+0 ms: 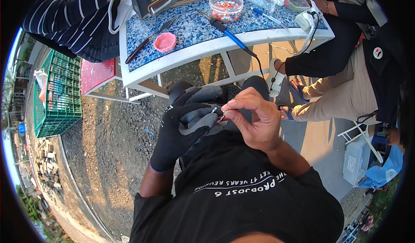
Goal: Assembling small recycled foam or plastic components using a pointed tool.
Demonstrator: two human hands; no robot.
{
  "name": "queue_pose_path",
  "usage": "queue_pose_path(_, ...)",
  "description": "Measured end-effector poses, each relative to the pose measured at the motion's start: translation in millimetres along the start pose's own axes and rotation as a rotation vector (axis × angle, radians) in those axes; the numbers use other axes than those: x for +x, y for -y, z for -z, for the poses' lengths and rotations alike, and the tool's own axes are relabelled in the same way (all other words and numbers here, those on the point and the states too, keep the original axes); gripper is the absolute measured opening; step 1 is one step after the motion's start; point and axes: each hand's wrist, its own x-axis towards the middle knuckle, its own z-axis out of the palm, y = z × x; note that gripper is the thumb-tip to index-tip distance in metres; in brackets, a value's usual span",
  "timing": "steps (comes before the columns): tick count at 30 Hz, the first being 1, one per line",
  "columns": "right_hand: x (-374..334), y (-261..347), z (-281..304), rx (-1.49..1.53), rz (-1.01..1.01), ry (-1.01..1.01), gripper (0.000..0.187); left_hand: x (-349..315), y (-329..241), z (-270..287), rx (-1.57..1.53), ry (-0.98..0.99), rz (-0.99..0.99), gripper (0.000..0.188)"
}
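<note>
I am finding the strand [222, 117] between the gloved left hand [181, 121] and bare right hand [258, 121]. The right is pinching it; whether the curled left is gripping, I cannot tell. Slack pinching or the bulky glove [165, 141] could be causing a drop.

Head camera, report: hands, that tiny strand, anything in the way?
Right hand bare, fingers pinching a small pale strand. Left hand gloved, close beside; grip unclear. Blue-topped table ahead, apart from both hands.
</note>
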Motion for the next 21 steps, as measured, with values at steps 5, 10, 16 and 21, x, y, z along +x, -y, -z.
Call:
queue_pose_path(5, 5.5, 4.4, -1.0, -0.237, 0.199, 0.001, 0.027, -0.8, 6.9, 3.3, 0.257, -0.025, -0.192, 0.024)
queue_pose_path(10, 6.2, 8.8, -3.7, -0.367, 0.252, -0.020, 0.030, 3.0, -5.1, 4.2, 0.565, -0.047, -0.350, 0.024)
queue_pose_path(16, 8.8, 10.2, -5.3, -0.389, 0.226, -0.017, 0.032, 5.9, -11.7, 4.5, 0.773, -0.032, -0.427, 0.028)
queue_pose_path(21, 7.8, 10.1, 2.1, -0.411, 0.227, 0.110, 0.044, 6.0, -18.7, 3.3, 0.823, -0.017, -0.436, 0.027)
